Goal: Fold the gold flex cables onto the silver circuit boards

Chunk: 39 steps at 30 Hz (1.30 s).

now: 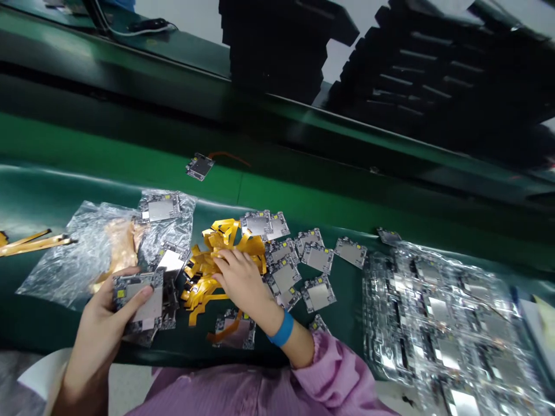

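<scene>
My left hand (pixel 102 323) grips a small stack of square circuit boards with silver shields (pixel 141 303), thumb pressed on the top one. My right hand (pixel 240 277), with a blue wristband and a pink sleeve, reaches into a heap of yellow flex ribbons (pixel 217 254), its fingers curled among them. Whether it holds one I cannot make out. Several more silver-shielded boards (pixel 299 263) lie scattered just right of that hand on the dark green table (pixel 52 190).
Clear plastic bags (pixel 73 248) lie at the left, one with a board on it. Clear blister trays with boards (pixel 446 323) fill the right. One lone board (pixel 199 166) rests on the green belt behind. Black tray stacks (pixel 416 63) stand at the back.
</scene>
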{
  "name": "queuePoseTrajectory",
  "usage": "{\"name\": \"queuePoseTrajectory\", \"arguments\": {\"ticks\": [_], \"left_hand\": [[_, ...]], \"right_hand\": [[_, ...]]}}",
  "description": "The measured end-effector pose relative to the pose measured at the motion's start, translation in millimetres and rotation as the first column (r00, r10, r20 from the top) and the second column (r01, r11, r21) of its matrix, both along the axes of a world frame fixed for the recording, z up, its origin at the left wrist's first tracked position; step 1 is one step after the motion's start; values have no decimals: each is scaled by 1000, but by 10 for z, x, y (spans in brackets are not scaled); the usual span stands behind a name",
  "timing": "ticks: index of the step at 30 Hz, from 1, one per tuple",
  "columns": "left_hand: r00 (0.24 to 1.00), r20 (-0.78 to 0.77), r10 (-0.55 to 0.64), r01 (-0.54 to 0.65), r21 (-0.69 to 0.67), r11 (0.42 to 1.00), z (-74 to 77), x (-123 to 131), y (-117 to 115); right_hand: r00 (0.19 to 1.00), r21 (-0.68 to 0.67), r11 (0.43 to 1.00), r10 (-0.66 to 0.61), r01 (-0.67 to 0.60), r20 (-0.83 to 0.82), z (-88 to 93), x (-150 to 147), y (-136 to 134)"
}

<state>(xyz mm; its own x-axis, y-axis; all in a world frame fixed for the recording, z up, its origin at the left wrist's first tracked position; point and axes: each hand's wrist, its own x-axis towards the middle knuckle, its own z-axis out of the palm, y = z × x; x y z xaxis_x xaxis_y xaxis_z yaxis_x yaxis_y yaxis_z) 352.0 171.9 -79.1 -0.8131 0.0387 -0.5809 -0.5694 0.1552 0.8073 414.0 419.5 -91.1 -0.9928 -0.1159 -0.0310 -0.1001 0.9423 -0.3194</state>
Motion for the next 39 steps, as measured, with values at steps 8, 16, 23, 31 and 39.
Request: {"name": "queuePoseTrajectory", "arguments": {"ticks": [8, 16, 23, 31, 39], "left_hand": [[935, -125, -332, 320, -101, 942, -98, -37, 205], [744, -219, -632, 616, -143, 775, 149, -13, 598], [718, -84, -691, 696, 38, 717, 437, 41, 898], [728, -56, -684, 685, 21, 728, 640, 48, 1096], [696, -161, -700, 686, -139, 714, 668, 86, 1153]], "right_hand": [[994, -258, 966, -31, 3, -102, 102, 146, 114], [803, -892, 210, -549, 401, 231, 553, 291, 567], [863, -913, -75, -303, 402, 405, 646, 400, 692], [929, -819, 441, -209, 368, 304, 940, 527, 693], [922, -664, 647, -337, 374, 190, 997, 473, 540]]}}
